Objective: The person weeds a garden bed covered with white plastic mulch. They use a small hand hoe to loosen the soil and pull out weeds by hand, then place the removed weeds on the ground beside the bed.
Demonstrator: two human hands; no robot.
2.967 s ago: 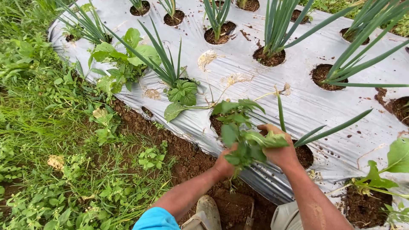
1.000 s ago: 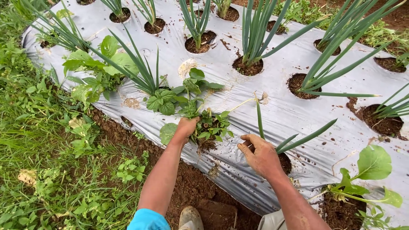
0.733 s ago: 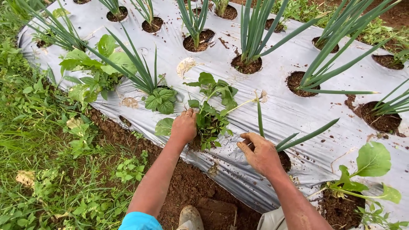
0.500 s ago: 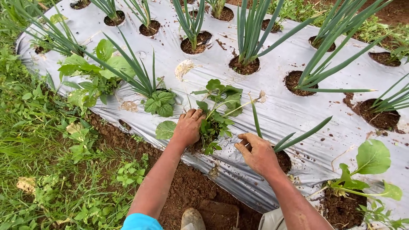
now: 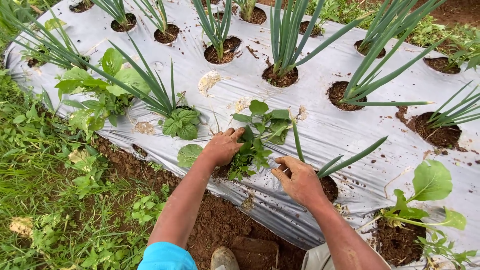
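Observation:
My left hand is closed around the base of a leafy green weed growing from a hole in the silver plastic mulch sheet. My right hand hovers just right of the weed with its fingers spread and nothing in them. It is next to a green onion plant in a soil hole at the bed's near edge. Both hands are soiled.
Rows of green onion plants stand in soil holes across the sheet. Broad-leaf weeds grow at the left and another weed at the right. Grass and bare soil border the bed. A boot toe shows below.
My left hand moved from the sheet's edge onto the weed's base and gripped it. My right hand shifted slightly left toward the weed. The view moved closer.

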